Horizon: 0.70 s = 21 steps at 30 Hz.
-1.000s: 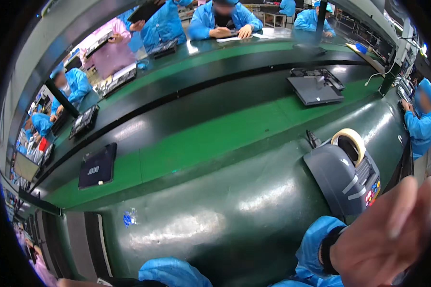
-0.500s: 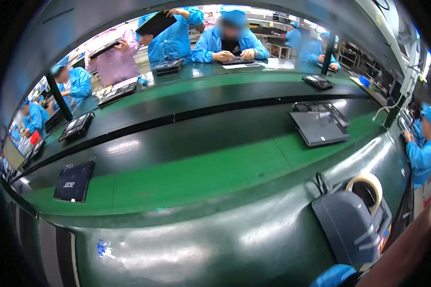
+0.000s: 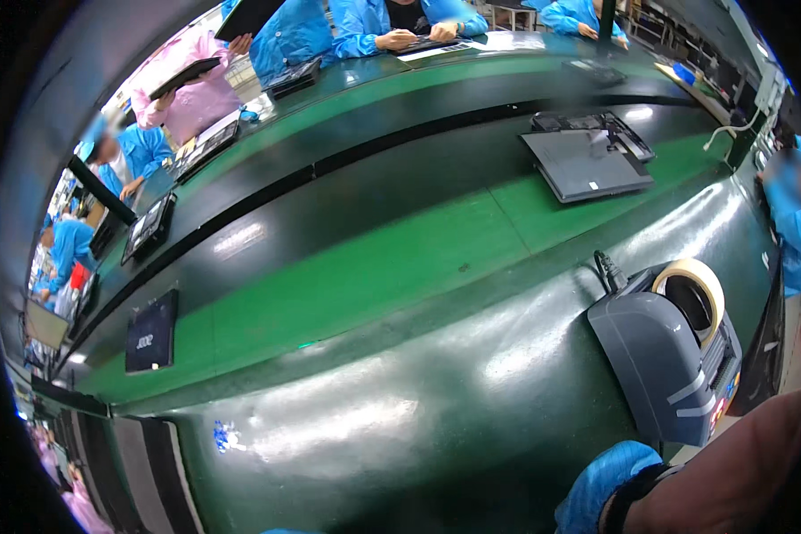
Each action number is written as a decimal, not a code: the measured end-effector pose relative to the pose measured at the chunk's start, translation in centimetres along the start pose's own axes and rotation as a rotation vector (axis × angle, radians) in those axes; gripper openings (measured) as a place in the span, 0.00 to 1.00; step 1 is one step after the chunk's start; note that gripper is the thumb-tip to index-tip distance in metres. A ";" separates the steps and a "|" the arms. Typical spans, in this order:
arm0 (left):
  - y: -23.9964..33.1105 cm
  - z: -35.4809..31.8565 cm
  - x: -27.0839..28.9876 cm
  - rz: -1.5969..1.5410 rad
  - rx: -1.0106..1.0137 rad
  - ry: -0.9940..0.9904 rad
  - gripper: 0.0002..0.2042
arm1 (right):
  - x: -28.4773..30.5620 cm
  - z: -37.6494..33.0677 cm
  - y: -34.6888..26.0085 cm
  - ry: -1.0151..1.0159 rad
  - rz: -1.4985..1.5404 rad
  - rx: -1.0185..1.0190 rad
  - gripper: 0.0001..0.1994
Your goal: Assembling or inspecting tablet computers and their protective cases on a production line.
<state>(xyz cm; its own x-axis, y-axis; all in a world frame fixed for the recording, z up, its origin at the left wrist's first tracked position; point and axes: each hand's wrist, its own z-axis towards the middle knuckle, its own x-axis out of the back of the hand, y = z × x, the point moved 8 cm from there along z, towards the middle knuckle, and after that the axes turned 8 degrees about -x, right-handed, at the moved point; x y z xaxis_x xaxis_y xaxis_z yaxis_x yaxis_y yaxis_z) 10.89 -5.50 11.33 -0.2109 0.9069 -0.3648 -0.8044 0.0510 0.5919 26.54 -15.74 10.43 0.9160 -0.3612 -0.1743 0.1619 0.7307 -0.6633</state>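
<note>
Tape dispenser (image 3: 672,356), a grey boxy machine with a pale tape roll (image 3: 692,294) upright in its top, was seen at the near right of the glossy green bench (image 3: 356,427); it was judged heavy, stiff and smooth-sided, best taken by both flanks low down, never by the roll or the cable at its far side. Only the right forearm (image 3: 739,472), blue-cuffed, was shown just beside it, the right hand being cropped, so its grip could not be told; the left hand was not seen. Open bench lay leftward, the belt (image 3: 365,267) beyond it.

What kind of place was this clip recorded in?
Most likely an electronics assembly line: a long green conveyor belt carrying laptops, workers in blue smocks along its far side, and a tape dispenser at this station.
</note>
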 end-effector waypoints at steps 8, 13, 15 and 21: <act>-0.1 -3.1 -1.4 -0.087 0.033 0.140 0.16 | -2.1 0.4 1.0 -0.189 0.062 -0.004 0.11; -0.5 -3.7 -2.2 -0.164 0.122 0.167 0.17 | -2.8 0.1 0.9 -0.212 0.082 0.013 0.12; -0.7 -3.8 -2.4 -0.208 0.176 0.172 0.17 | -3.0 -0.1 0.8 -0.201 0.078 0.015 0.12; -0.1 -2.1 -3.0 0.028 0.024 -0.036 0.17 | -2.5 -0.5 -1.5 -0.199 0.010 0.007 0.13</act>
<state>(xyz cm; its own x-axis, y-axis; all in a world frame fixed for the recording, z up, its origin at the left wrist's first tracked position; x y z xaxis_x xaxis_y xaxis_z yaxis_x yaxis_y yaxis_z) 10.48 -9.11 10.89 -0.2132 0.9224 -0.3220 -0.7849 0.0346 0.6186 23.81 -16.23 11.52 0.9720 -0.2326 -0.0333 0.1541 0.7379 -0.6571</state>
